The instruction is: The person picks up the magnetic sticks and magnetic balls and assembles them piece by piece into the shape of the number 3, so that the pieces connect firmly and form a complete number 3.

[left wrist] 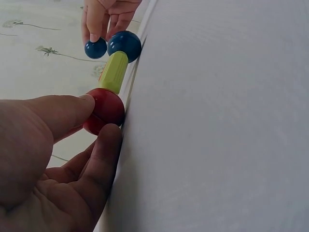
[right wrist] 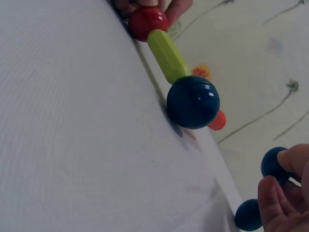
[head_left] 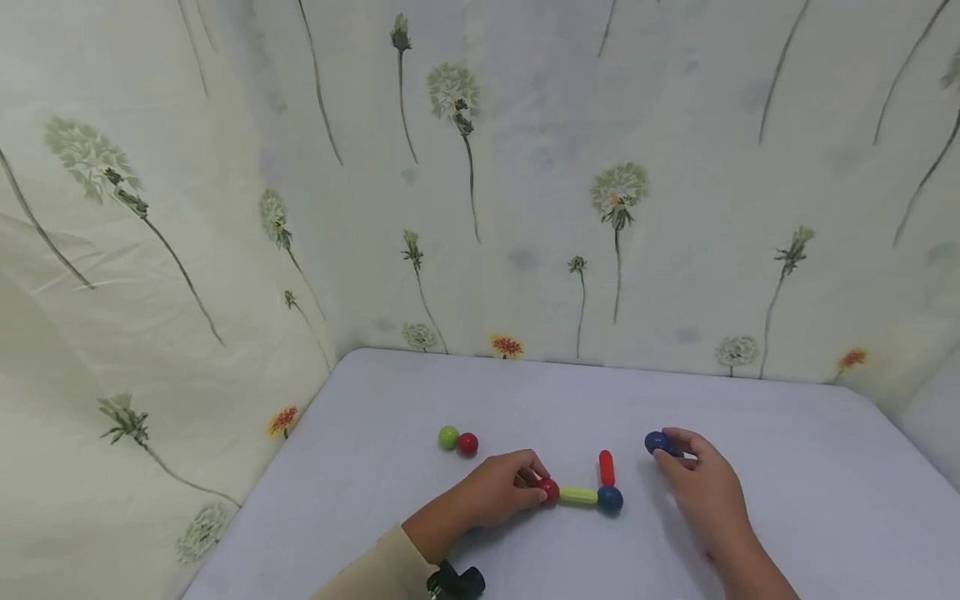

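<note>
My left hand [head_left: 498, 492] pinches a red ball [head_left: 551, 490] between thumb and fingers. From that ball a yellow-green rod [head_left: 578, 496] runs right to a blue ball [head_left: 610, 500], where a red rod [head_left: 607, 468] points away toward the back. Off to the right, my right hand [head_left: 708, 492] holds another blue ball [head_left: 657, 442] between thumb and fingertips, and dark blue shows between the fingers behind it. In the right wrist view a further blue ball [right wrist: 248, 215] appears beside those fingers, partly covered by them; I cannot tell whether it is joined to the held one.
A green ball [head_left: 448, 437] and a red ball [head_left: 468, 444] lie side by side behind the left hand. The table [head_left: 810, 467] has a white cover, with a flower-patterned cloth [head_left: 525, 208] hanging behind it and on the left. A black strap piece [head_left: 457, 582] sits at the left sleeve.
</note>
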A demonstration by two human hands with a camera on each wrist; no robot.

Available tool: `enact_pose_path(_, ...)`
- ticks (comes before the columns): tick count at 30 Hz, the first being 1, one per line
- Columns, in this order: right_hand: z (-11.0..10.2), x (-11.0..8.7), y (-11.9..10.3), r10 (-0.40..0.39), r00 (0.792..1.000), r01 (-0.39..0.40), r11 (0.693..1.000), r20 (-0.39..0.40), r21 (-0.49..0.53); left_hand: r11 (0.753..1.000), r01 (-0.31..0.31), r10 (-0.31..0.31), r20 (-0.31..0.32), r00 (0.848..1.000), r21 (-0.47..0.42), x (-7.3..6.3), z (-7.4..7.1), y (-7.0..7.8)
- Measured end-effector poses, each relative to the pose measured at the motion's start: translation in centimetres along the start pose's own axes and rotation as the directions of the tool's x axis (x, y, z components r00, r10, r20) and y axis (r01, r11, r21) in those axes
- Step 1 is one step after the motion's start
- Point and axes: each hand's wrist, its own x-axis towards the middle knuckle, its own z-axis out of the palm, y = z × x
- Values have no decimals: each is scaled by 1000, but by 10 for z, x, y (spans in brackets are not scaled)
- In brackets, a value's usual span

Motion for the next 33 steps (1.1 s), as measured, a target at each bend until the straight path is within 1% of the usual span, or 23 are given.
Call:
enact_pose_path(3, 5, -2, -2, -17, 998, 18, 1000, 66, -19, 1000, 13, -13, 1, 1000, -5, -1, -1, 0)
enact_pose_path(5, 9, -2, -4, -20, 995, 23, 999, 94, -30, 1000, 18, -18, 0, 1000, -7, -2, -2, 0)
enact_pose_path(13, 27, 0, -13, 17, 982, -7, 999, 187, -52, 1000, 21, -21, -5, 1000, -12, -3, -4, -1)
enact_pose_path(22, 34, 0, -15, 9, 972, 10, 997, 237, -79, 999, 42, -42, -1, 999, -9, -1, -3, -2)
enact_pose_path(26, 35, 4, -14, 2, 972, 25, 994, 235, -110, 999, 51, -51, -1, 999, -17, -2, -3, -1)
enact_pose_path(29, 35, 9, -15, -7, 973, 41, 989, 229, -141, 999, 47, -46, 3, 999, -24, -1, -2, 1)
enact_pose_path(33, 35, 13, -17, -4, 973, 40, 988, 231, -149, 999, 38, -38, 10, 999, -22, 0, -1, 3)
